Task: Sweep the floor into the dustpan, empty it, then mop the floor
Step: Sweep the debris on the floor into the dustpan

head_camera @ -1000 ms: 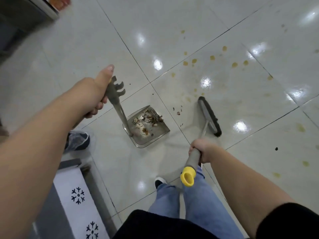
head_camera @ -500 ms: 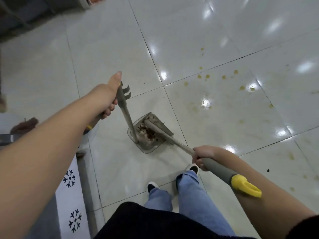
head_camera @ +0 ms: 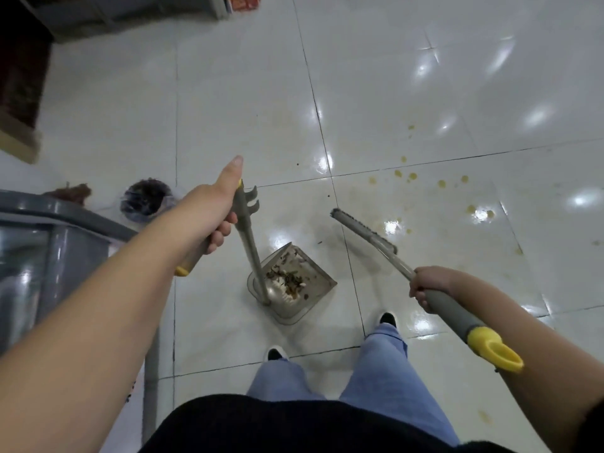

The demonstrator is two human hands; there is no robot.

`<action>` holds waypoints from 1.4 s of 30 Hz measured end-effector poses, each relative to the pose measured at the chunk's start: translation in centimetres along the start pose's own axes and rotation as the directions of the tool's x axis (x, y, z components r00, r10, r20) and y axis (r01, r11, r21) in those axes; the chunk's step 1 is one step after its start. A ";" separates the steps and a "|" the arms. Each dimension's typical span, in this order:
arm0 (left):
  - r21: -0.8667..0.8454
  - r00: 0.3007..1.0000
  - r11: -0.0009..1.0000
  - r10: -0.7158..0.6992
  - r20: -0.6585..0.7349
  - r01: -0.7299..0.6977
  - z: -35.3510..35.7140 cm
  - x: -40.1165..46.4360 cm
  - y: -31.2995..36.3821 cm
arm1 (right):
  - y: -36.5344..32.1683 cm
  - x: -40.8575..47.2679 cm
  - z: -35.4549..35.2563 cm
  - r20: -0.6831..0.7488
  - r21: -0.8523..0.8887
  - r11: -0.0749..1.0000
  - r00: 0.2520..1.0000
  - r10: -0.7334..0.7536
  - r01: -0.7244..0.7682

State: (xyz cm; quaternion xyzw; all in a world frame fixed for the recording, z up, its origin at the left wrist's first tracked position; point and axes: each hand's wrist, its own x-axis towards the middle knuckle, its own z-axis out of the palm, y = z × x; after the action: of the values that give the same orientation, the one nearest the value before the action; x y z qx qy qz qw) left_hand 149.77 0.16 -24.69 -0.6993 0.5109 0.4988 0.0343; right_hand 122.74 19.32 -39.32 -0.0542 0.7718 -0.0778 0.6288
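A grey translucent dustpan (head_camera: pixel 310 305) stands on the white tile floor (head_camera: pixel 248 109) just ahead of my feet, with brown debris (head_camera: pixel 289 277) lying in it. My left hand (head_camera: pixel 214 210) grips the top of its long grey handle, thumb stretched along it. My right hand (head_camera: pixel 428 286) grips the grey broom handle above its yellow end cap (head_camera: pixel 493 349). The broom head (head_camera: pixel 362 228) is to the right of the dustpan, apart from it. Yellow-brown stain spots (head_camera: pixel 408 174) dot the tiles beyond the broom.
A grey plastic bin or cart (head_camera: pixel 49 243) stands close on my left. A round container lined with a dark bag (head_camera: pixel 147 199) sits on the floor beyond it. Dark shelving (head_camera: pixel 81 14) and a wooden edge (head_camera: pixel 19 145) line the far left.
The broom head has left the dustpan and swung out to the right. The dustpan has stayed in place on the floor, and my view has tilted further forward.
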 end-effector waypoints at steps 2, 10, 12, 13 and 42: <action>-0.049 0.997 0.996 -0.075 -0.016 0.075 1.5 -1.1 0.2 | -1.8 1.7 -1.8 0.011 -0.024 1.000 1.000 0.000 0.000; -0.228 0.951 0.936 -0.294 -0.092 0.267 7.3 -4.5 4.5 | -9.1 7.3 -10.3 0.111 -0.104 0.992 0.992 -0.063 0.075; -0.231 0.931 0.921 -0.347 -0.115 0.314 8.8 -4.7 5.4 | -9.8 8.5 -12.0 0.116 -0.079 0.994 0.991 -0.072 0.081; -0.232 0.915 0.908 -0.384 -0.127 0.349 9.7 -4.7 5.7 | -10.0 9.0 -12.5 0.127 -0.046 0.996 0.990 -0.067 0.074; -0.226 0.918 0.939 -0.311 -0.244 0.259 17.1 -12.3 -8.2 | 7.2 -2.7 -9.3 0.279 -0.154 0.973 0.938 0.207 -0.169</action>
State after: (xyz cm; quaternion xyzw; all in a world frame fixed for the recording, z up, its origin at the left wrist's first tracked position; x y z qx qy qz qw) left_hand 144.79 21.96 -28.05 -0.8291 0.3533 0.4322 -0.0311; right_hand 114.25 27.35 -36.26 -0.0313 0.6750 0.0413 0.7360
